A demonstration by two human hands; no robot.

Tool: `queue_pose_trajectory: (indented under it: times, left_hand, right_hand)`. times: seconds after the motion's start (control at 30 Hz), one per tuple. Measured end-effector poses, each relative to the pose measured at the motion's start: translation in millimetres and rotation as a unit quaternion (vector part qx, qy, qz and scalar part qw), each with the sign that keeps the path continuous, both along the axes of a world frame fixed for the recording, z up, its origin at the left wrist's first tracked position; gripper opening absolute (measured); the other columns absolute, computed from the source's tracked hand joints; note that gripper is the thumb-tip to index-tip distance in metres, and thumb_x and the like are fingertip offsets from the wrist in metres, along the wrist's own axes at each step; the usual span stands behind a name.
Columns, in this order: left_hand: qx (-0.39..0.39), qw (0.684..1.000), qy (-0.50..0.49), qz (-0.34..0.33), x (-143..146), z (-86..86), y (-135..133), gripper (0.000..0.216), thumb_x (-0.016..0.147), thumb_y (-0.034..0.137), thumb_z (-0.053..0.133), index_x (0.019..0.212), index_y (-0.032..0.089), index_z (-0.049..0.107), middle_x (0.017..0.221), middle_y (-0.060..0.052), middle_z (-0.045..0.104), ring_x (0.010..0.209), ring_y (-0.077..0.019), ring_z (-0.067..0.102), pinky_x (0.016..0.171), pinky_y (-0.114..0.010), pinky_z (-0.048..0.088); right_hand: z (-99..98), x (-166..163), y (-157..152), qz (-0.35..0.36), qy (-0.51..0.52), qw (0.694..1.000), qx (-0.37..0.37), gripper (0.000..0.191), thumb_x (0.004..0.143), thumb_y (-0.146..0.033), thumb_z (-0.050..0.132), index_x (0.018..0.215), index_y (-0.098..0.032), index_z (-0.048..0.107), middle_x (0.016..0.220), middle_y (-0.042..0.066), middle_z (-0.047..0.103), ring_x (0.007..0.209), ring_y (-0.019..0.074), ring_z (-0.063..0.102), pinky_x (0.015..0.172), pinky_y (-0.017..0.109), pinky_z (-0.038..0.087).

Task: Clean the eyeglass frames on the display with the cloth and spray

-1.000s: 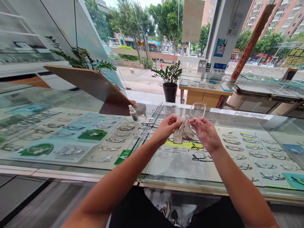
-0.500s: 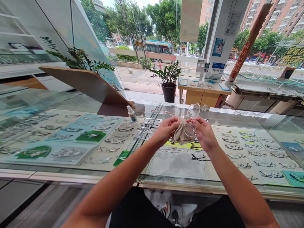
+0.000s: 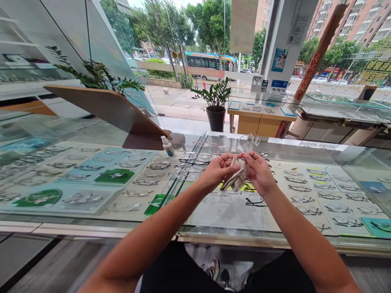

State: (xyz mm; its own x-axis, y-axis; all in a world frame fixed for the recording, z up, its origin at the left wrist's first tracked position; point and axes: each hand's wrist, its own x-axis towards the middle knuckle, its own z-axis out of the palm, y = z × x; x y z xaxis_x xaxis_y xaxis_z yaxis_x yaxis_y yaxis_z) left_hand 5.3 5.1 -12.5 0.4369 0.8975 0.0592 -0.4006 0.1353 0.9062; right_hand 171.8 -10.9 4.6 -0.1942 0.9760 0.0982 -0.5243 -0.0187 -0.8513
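My left hand (image 3: 220,170) is closed on a crumpled beige cleaning cloth (image 3: 234,179), which hangs below its fingers and wraps round part of a pair of glasses. The fingers of my right hand (image 3: 259,171) pinch the thin-rimmed glasses (image 3: 246,142); one clear round lens stands up above the hands, with a small pale tag beside it. The other lens is mostly hidden by the cloth and fingers. Both hands meet over the glass counter, fingertips almost touching. Left of them a white spray bottle (image 3: 167,146) stands upright on the glass.
The glass display counter (image 3: 226,215) holds rows of glasses on both sides. Several loose frames (image 3: 192,162) lie left of my hands. A slanted wooden board (image 3: 106,108) rises at the left. Beyond the counter are a potted plant (image 3: 215,118) and a wooden display table (image 3: 259,122).
My left hand has moved right, closer to my right hand, and its fingers now curl round the cloth against the glasses. The cloth has bunched differently and hangs slightly lower.
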Motion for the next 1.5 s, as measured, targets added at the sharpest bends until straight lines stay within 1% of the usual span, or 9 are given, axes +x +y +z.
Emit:
queue_pose_trajectory:
  times: [0.07,0.33,0.53,0.8,0.97,1.17,1.27,1.37,1.5]
  left_hand:
    - [-0.002,1.000,0.002,-0.001,1.1,-0.9,-0.5,0.058,0.064,0.037,0.100,0.109,0.016,0.070,0.073,0.001,0.073,0.061,-0.0132,0.069,0.062,-0.023,0.054]
    - [0.034,0.997,0.057,-0.048,0.4,-1.9,-4.1,0.046,0.066,0.049,0.098,0.090,0.014,0.080,0.082,-0.005,0.076,0.070,-0.0145,0.069,0.069,-0.024,0.054]
    - [0.048,0.993,0.088,-0.064,-1.6,-5.6,-3.3,0.047,0.069,0.055,0.094,0.081,0.014,0.077,0.074,-0.004,0.071,0.062,-0.0129,0.063,0.060,-0.023,0.049]
    - [0.055,0.991,0.081,-0.093,-2.0,-1.7,-5.5,0.055,0.072,0.051,0.095,0.100,0.013,0.067,0.083,-0.003,0.071,0.070,-0.0129,0.064,0.065,-0.023,0.051]
    - [0.065,0.986,0.119,-0.098,-2.9,1.5,-7.2,0.060,0.072,0.058,0.092,0.095,0.012,0.062,0.076,-0.001,0.065,0.062,-0.0106,0.058,0.058,-0.022,0.045]
    - [0.070,0.982,0.154,-0.087,-1.7,3.7,-7.5,0.064,0.068,0.066,0.091,0.089,0.011,0.065,0.076,-0.003,0.067,0.064,-0.0118,0.060,0.059,-0.022,0.045]
    - [0.075,0.976,0.178,-0.100,-2.4,4.5,-7.6,0.065,0.069,0.070,0.087,0.082,0.010,0.067,0.070,-0.003,0.066,0.059,-0.0114,0.057,0.054,-0.022,0.042]
    - [0.085,0.973,0.186,-0.109,-4.0,5.8,-8.5,0.062,0.073,0.070,0.085,0.076,0.011,0.067,0.064,-0.002,0.063,0.054,-0.0101,0.053,0.051,-0.022,0.038]
    - [0.084,0.975,0.171,-0.110,-5.5,5.6,-9.4,0.058,0.075,0.065,0.086,0.078,0.010,0.069,0.065,-0.003,0.065,0.054,-0.0103,0.054,0.050,-0.022,0.038]
  right_hand:
    - [0.2,0.1,-0.3,0.001,-0.001,1.000,0.000,0.041,0.064,-0.051,0.097,0.082,-0.024,0.072,0.093,0.000,0.079,0.065,0.0110,0.063,0.053,0.022,0.051]
    - [-0.8,-0.4,-0.2,-0.001,-0.003,1.000,-0.006,0.042,0.062,-0.052,0.097,0.080,-0.024,0.073,0.079,-0.002,0.075,0.058,0.0100,0.056,0.045,0.020,0.041]
    - [-1.8,-1.3,0.3,0.004,0.009,1.000,0.003,0.039,0.064,-0.050,0.097,0.080,-0.025,0.074,0.085,0.000,0.078,0.071,0.0127,0.064,0.059,0.022,0.050]
    - [-1.4,-1.0,0.5,0.024,0.033,0.999,0.001,0.040,0.060,-0.046,0.101,0.079,-0.023,0.074,0.091,-0.001,0.080,0.076,0.0129,0.068,0.069,0.023,0.057]
    - [-2.8,0.4,0.8,0.032,0.030,0.999,0.009,0.038,0.063,-0.046,0.099,0.080,-0.023,0.073,0.092,-0.001,0.080,0.075,0.0119,0.068,0.067,0.023,0.056]
    - [-2.0,1.2,0.8,0.026,0.026,0.999,0.015,0.037,0.065,-0.048,0.099,0.080,-0.023,0.075,0.091,-0.001,0.079,0.078,0.0117,0.068,0.070,0.022,0.056]
    - [-1.8,1.0,0.4,0.025,0.026,0.999,0.018,0.037,0.065,-0.048,0.099,0.080,-0.024,0.076,0.091,-0.001,0.079,0.077,0.0117,0.067,0.069,0.022,0.056]
    - [-2.7,0.7,0.1,0.026,0.025,0.999,0.019,0.037,0.065,-0.048,0.099,0.080,-0.023,0.076,0.091,-0.001,0.079,0.075,0.0114,0.066,0.068,0.023,0.055]
    - [-4.1,1.0,-0.1,0.028,0.019,0.999,0.023,0.037,0.067,-0.049,0.097,0.082,-0.023,0.076,0.093,0.000,0.079,0.076,0.0126,0.066,0.069,0.024,0.055]
